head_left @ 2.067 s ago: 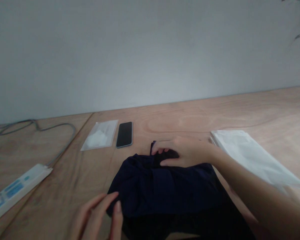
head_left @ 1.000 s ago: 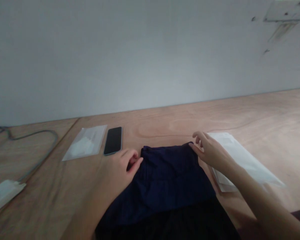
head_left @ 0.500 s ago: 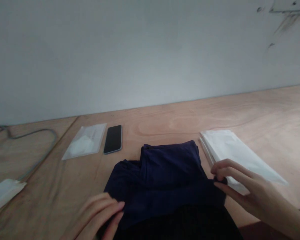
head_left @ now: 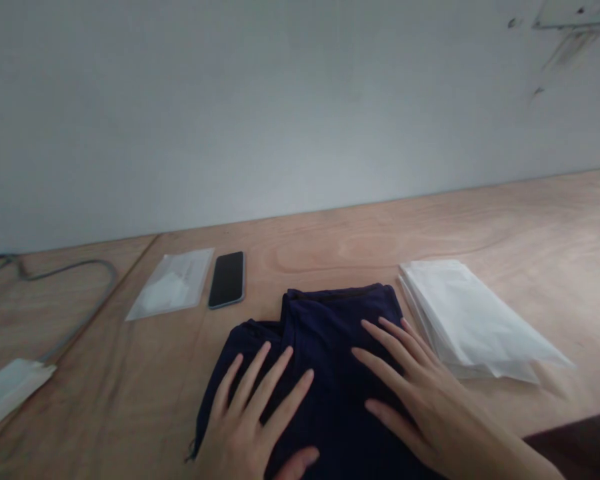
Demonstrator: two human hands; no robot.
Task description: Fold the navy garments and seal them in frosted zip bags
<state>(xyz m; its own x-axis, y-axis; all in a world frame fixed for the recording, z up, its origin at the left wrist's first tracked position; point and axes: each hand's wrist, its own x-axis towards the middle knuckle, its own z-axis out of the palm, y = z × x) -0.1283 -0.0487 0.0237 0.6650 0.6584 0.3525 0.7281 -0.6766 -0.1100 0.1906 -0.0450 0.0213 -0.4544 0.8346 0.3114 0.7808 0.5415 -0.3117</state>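
Both hands flat on navy garment point(head_left: 335, 393), near-centre of wooden table point(head_left: 320, 260).
My L hand point(head_left: 247, 427) + R hand point(head_left: 425, 400): fingers spread wide, palms down, nothing gripped. Garment folded, far edge approx level w/ near part of phone point(head_left: 227, 280). Phone far-left, just beside clear plastic sleeve point(head_left: 173, 283); stack of translucent bags point(head_left: 473, 313) to R of garment; white power strip point(head_left: 13, 393) + grey cable point(head_left: 75, 265) at L.

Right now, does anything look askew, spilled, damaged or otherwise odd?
Slightly: the navy cloth has an uneven far edge, its left part rumpled and nearer the camera than the right, and what looks like a loose thread at its lower left. Dark marks mar the wall, upper right.
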